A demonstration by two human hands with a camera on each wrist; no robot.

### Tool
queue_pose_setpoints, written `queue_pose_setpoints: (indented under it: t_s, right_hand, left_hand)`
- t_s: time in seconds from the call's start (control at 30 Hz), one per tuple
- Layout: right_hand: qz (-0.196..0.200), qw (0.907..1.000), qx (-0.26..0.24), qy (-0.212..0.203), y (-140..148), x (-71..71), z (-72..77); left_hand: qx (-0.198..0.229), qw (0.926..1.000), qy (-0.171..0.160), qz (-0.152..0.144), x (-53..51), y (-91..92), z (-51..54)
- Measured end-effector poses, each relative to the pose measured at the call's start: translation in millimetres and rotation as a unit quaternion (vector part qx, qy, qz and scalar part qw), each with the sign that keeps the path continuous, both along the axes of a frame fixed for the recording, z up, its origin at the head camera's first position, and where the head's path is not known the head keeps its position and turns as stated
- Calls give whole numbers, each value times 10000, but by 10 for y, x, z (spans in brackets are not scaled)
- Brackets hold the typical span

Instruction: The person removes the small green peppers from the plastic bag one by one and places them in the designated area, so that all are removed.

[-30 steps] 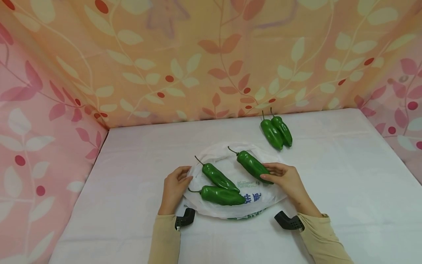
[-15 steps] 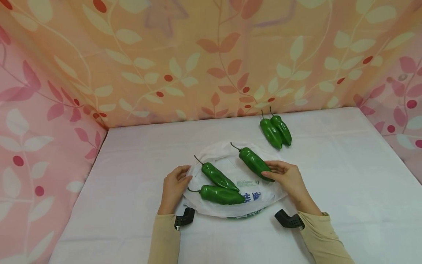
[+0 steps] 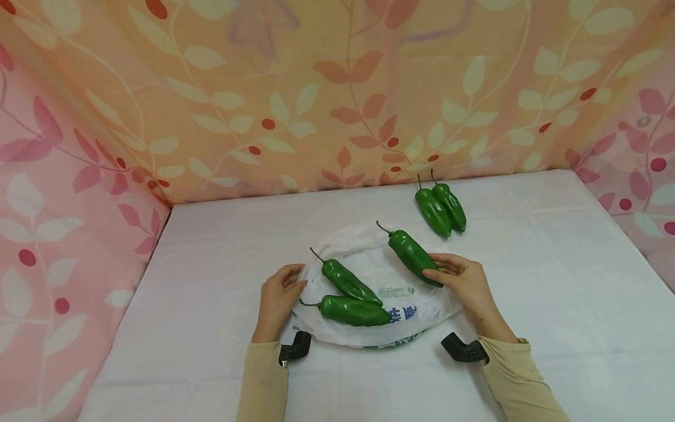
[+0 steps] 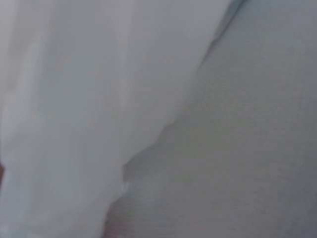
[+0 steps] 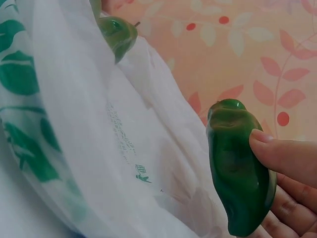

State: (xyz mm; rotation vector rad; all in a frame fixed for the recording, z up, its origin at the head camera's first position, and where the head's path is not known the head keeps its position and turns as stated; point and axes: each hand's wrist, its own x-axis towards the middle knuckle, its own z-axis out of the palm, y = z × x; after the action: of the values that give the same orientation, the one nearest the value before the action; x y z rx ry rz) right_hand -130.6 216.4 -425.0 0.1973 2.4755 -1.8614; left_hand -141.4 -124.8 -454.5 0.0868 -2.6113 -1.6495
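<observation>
My right hand [image 3: 466, 284] grips a green pepper [image 3: 411, 252] near its lower end, thumb on one side and fingers on the other, over the right part of a white plastic bag [image 3: 364, 264]. In the right wrist view this green pepper [image 5: 237, 168] is raised beside the bag [image 5: 163, 148]. At the bag's left rim, my left hand [image 3: 280, 299] pinches the plastic. Two more green peppers lie on the bag: an upper pepper [image 3: 349, 281] and a lower pepper [image 3: 355, 310], their tips close together. The left wrist view shows mostly blurred white plastic [image 4: 89, 99].
Another pair of green peppers [image 3: 440, 211] lies side by side at the back right of the white-covered table [image 3: 221, 246]. Behind the table hangs an orange leaf-patterned cloth [image 3: 237, 117]. Pink patterned cloth [image 3: 63, 246] covers the sides.
The right hand has moved a little to the right and away from me, carrying the green pepper with it. The left hand and the two peppers on the bag stay put.
</observation>
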Motion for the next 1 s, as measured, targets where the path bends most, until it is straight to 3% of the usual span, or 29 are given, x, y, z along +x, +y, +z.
queue_pose_setpoints:
  t_s: [0.4,0.7,1.0]
  right_hand:
    - [-72,9999,-8,-148,0,-10,-13]
    - [-78,9999,-98,-70,7,-6,13]
    - [-179,9998,-99,12,27,-19,-31]
  left_hand:
    - [10,9999,-141,28,3,-20,-8]
    - [-1,10000,61,20,-18,-5,-25]
    - [33,10000,47,-9,-19,-9,-20]
